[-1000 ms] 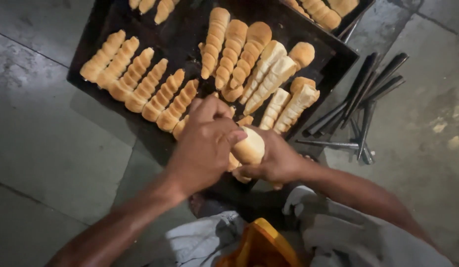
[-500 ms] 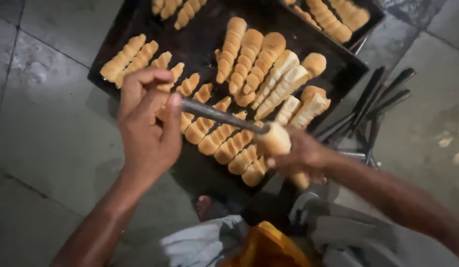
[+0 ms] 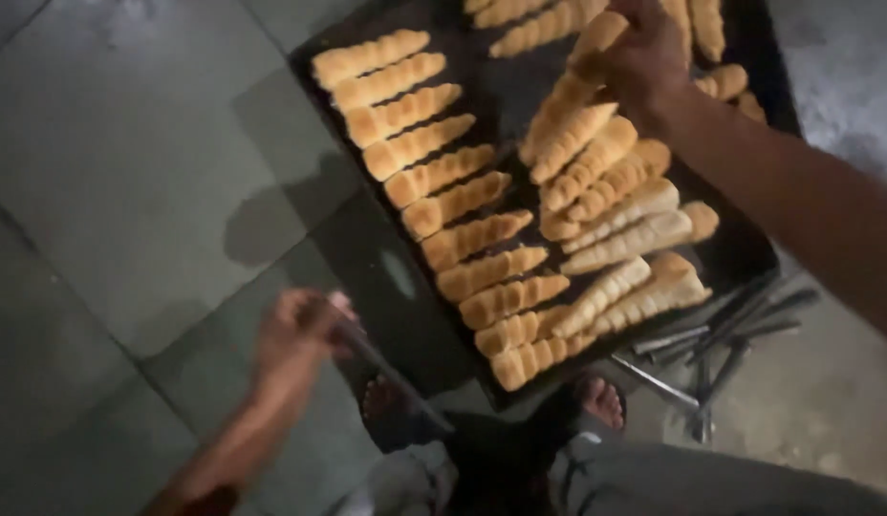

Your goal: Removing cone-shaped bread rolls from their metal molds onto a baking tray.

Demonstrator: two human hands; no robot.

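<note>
At the far end of the dark baking tray (image 3: 405,277), the right hand (image 3: 644,53) is closed around a golden cone-shaped pastry (image 3: 596,38), gripping its upper end over the other pastries lying there. Below the tray's near left corner, the left hand (image 3: 295,334) is curled shut on a thin metal cone mould (image 3: 386,368), which slants down and to the right from the fist; the hand is blurred.

The tray lies on a grey tiled floor (image 3: 128,172) and holds the pastries in slanted rows: one row of browned cones (image 3: 443,205) runs down its left side, and a second, paler cluster (image 3: 625,229) fills the right, the pieces touching side by side. Just beside the tray's near right corner lies a heap of bare metal moulds (image 3: 721,334).
</note>
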